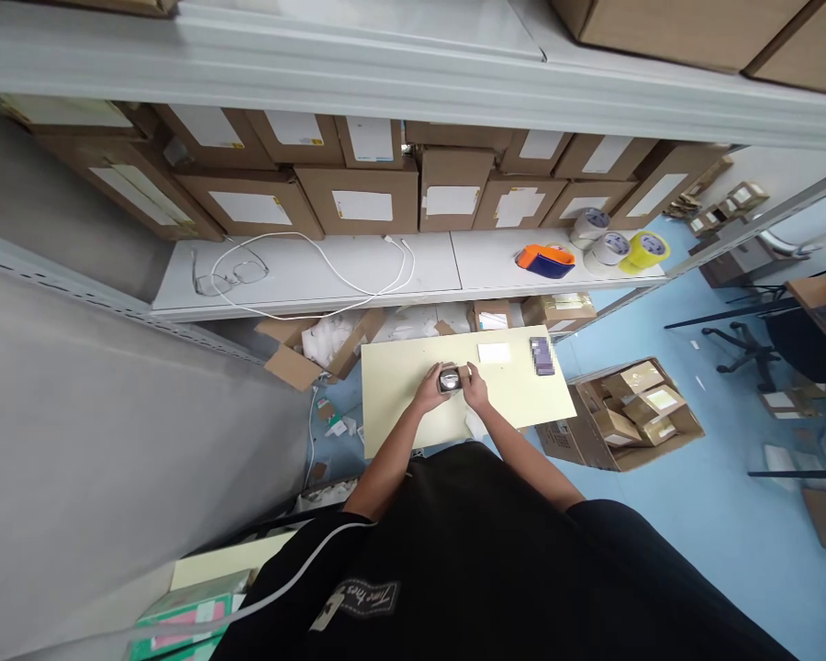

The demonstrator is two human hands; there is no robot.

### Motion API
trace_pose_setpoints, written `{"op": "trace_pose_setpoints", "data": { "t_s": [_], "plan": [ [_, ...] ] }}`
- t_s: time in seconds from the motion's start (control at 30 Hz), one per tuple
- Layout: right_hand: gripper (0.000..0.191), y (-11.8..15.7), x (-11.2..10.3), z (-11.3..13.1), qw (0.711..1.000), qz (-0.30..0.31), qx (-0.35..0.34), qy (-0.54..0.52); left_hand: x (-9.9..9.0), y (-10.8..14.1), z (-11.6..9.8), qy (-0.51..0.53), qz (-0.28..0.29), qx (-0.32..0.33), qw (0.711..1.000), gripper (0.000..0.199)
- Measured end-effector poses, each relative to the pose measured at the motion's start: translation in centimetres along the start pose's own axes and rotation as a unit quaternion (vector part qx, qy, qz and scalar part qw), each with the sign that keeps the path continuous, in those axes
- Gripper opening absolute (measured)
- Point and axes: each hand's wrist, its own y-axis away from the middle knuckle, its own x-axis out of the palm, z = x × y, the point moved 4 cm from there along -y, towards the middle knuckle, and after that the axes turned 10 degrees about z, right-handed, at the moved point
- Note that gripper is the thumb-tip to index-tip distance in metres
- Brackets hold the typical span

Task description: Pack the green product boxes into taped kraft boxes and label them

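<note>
Over the pale yellow table, a small dark object with a shiny silver top (449, 378) is held between my hands. My left hand (429, 389) has its fingers curved round the object's left side. On the right side, the fingers of my right hand (474, 386) press on a small brown piece (463, 375) against the object. A white rectangular card or pad (494, 352) lies beyond my hands, and a dark phone-like item (542, 356), partly pixelated, lies to its right. Some white crumpled material (475, 424) is beside my right forearm.
Behind the table (385, 395) stands a shelf (427, 266) with cardboard boxes, eyeglasses (248, 271), a white cable, an orange and blue item (547, 261) and tape rolls (609, 250). Open cartons stand at left (295, 365) and right (585, 431). A wall is at left.
</note>
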Motion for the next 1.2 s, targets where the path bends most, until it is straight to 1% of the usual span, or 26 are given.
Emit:
{"op": "trace_pose_setpoints", "data": {
  "t_s": [0.07,0.13,0.23,0.3,0.33,0.4,0.47,0.6,0.67,0.73,0.8,0.9,0.97,1.03,1.13,1.2],
  "plan": [
    [0.058,0.2,-0.3,-0.4,1.0,-0.005,0.006,0.009,0.5,-0.1,0.1,-0.017,-0.004,-0.002,1.0,0.095],
    [0.056,0.5,-0.6,-0.4,0.999,-0.024,-0.005,0.026,0.7,-0.4,0.1,-0.029,-0.006,-0.001,1.0,0.088],
    [0.043,1.0,-0.9,0.2,0.996,-0.047,-0.044,0.058,0.7,-0.6,0.1,-0.037,-0.006,0.0,0.999,0.083],
    [0.037,1.2,-0.7,1.0,0.993,-0.027,-0.06,0.096,0.6,-0.7,0.1,-0.04,-0.002,0.002,0.999,0.083],
    [0.036,1.2,-0.6,1.4,0.991,-0.008,-0.056,0.121,0.6,-0.7,0.2,-0.041,0.001,0.003,0.999,0.083],
    [0.04,1.1,-0.2,2.4,0.983,0.033,-0.027,0.178,0.6,-0.7,0.3,-0.041,0.003,0.003,0.999,0.083],
    [0.046,0.9,0.1,3.4,0.971,0.057,0.011,0.232,0.6,-0.8,0.6,-0.038,0.0,0.002,0.999,0.083],
    [0.056,0.3,0.6,5.5,0.952,0.065,0.07,0.291,0.8,-1.1,1.1,-0.022,0.002,0.006,1.0,0.083],
    [0.061,0.1,0.8,6.4,0.947,0.076,0.076,0.302,0.8,-1.3,1.3,-0.012,0.006,0.007,1.0,0.085],
    [0.062,0.1,0.8,7.1,0.946,0.087,0.06,0.307,0.7,-1.3,1.5,-0.004,0.009,0.007,1.0,0.086],
    [0.06,0.4,0.3,7.7,0.95,0.082,0.039,0.298,0.6,-1.2,1.4,-0.001,0.014,0.001,1.0,0.086],
    [0.056,1.3,-1.8,8.7,0.97,0.056,0.012,0.236,0.3,-0.8,0.9,-0.007,0.015,-0.01,1.0,0.085],
    [0.054,2.0,-3.9,9.9,0.985,0.051,-0.017,0.162,0.1,-0.6,0.3,-0.023,0.009,-0.019,1.0,0.087],
    [0.05,2.8,-6.5,11.8,0.992,0.059,-0.072,0.082,0.0,-0.4,-0.4,-0.045,0.0,-0.033,0.998,0.09],
    [0.048,4.1,-10.8,15.7,0.981,0.046,-0.186,-0.005,0.3,-0.1,-1.6,-0.069,0.006,-0.053,0.996,0.09],
    [0.047,5.1,-13.5,18.4,0.969,0.027,-0.241,-0.052,0.6,0.2,-2.7,-0.076,0.022,-0.052,0.996,0.09]
  ]
}}
